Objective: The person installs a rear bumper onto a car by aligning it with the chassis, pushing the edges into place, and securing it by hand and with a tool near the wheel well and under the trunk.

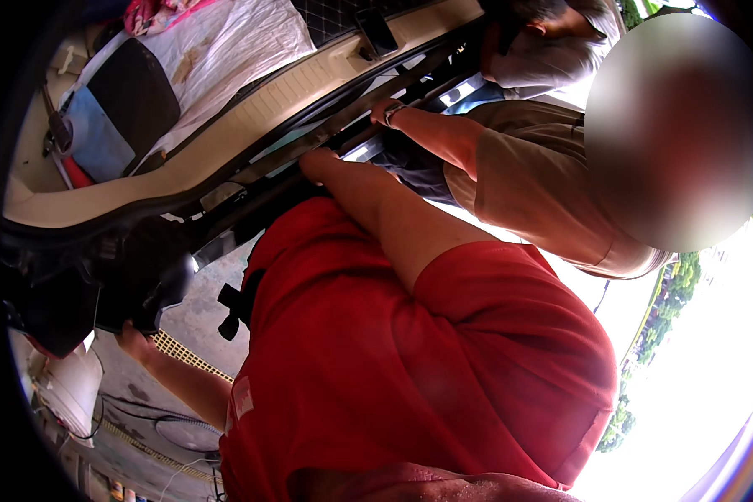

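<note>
long dark trim strip [343, 125], lying along the beige edge [251, 113] of an open vehicle body in the upper middle of the view, shown with the people who handle it. nearest, at the lower edge, is a band of bare skin [427, 487], probably the wearer's forearm; the wearer's own hands are out of view, so whether their fingers are clenched or released cannot be told. just beyond, a co-worker in a red shirt [410, 360] bends toward the vehicle, one raised hand [318, 159] pressed on the strip with fingers curled over it, the lower hand [134, 339] closed under a bulky black part [100, 284] at the left end. farther on, a second co-worker in a tan shirt [535, 176] sets a hand [385, 109], with a band at the wrist, on the same strip, apart from the raised hand. beyond the edge lie a seat under white cloth [234, 42] and a dark rectangular device [376, 32] resting on the beige edge. judged from its length and thin section, the strip is likely light but springy — apt to sag or twist if held at one point, and its smooth face may slip. hold is best taken at two well-separated places along its length, palms wrapped round the edge, never at the tip alone.
</note>
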Available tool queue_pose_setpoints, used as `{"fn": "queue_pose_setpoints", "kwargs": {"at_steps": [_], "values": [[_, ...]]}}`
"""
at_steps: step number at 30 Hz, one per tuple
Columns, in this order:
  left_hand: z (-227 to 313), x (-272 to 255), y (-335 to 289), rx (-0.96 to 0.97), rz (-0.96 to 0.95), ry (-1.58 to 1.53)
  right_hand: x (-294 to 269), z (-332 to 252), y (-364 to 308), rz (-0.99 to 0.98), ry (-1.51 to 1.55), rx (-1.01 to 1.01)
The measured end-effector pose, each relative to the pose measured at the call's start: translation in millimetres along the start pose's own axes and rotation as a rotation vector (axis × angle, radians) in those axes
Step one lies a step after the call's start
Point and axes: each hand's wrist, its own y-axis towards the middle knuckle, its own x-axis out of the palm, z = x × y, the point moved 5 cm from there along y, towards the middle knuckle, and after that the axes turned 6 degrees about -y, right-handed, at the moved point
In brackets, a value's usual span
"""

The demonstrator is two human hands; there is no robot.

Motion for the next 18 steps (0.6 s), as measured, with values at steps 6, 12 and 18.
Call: {"fn": "queue_pose_setpoints", "kwargs": {"at_steps": [6,12,18], "values": [[-9,-7,10,-0.039,0.02,-0.021,0,0,-2,0.056,0.034,-0.003],[-17,-12,19,-0.015,-0.009,-0.016,2,0,1,0.096,0.006,-0.046],[-18,-15,20,-0.051,0.034,0.011,-2,-2,-2,0.048,0.008,-0.016]]}}
